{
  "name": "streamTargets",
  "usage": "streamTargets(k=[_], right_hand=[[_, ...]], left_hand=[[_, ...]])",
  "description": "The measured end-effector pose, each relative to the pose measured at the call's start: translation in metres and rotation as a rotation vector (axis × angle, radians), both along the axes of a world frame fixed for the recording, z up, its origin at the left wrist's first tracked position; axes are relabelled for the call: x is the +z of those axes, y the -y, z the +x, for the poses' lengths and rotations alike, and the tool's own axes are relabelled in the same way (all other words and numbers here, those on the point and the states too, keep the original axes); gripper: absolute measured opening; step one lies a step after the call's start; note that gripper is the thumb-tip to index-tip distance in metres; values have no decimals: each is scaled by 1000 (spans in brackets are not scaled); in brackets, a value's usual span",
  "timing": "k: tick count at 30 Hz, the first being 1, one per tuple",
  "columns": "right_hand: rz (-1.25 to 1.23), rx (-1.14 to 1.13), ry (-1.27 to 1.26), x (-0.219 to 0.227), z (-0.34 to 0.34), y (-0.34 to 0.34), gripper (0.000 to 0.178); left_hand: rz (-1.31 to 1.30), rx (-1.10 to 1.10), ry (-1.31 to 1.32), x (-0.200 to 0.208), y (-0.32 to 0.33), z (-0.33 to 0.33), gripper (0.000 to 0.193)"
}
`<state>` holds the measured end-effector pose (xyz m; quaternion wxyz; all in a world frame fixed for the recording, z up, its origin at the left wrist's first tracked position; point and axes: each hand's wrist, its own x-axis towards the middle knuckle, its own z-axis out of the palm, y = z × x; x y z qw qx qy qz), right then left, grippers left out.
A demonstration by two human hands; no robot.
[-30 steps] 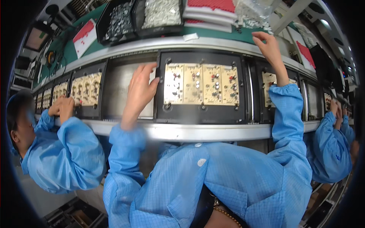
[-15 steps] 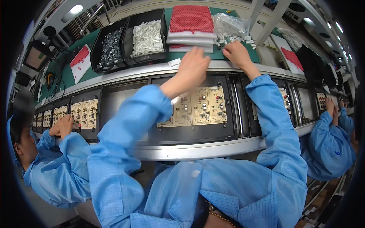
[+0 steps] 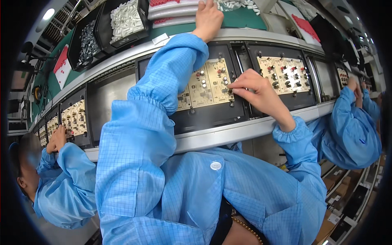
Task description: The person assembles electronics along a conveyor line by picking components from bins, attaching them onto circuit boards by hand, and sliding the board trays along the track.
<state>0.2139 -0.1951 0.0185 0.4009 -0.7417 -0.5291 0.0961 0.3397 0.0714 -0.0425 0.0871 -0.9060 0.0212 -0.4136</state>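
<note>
My left hand (image 3: 208,20) reaches to the far side of the bench, beside a stack of white foam trays (image 3: 171,14) with red parts on top. Its fingertips run to the picture's upper edge, so their grip is hidden. Closer in, the thumb and fingers of my right hand (image 3: 261,93) are pinched together at the right edge of a tan circuit board (image 3: 212,83). Whatever small thing they hold is too small to make out. The board carries red, white and dark components and sits in a black frame (image 3: 208,120); my left sleeve covers its left part.
Black bins of white parts (image 3: 127,22) and dark grey parts (image 3: 89,43) stand back left. Loose white pieces (image 3: 241,5) lie at the back. Another populated board (image 3: 283,73) is at right. Co-workers' hands (image 3: 57,139) are at boards left, others (image 3: 355,87) far right. A metal rail (image 3: 204,141) runs along the front.
My right hand has come back from the loose white pieces to the board's right edge. My left hand has moved further away, beside the foam trays. The view has shifted.
</note>
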Motion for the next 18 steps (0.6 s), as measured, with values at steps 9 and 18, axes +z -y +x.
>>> streamTargets(k=[9,18], right_hand=[[-28,-92,155,-12,-12,1,10],[-67,-80,305,-11,-7,-5,9]], left_hand=[[-222,-117,-125,42,20,-77,10],[-1175,-149,-539,56,-10,-222,15]])
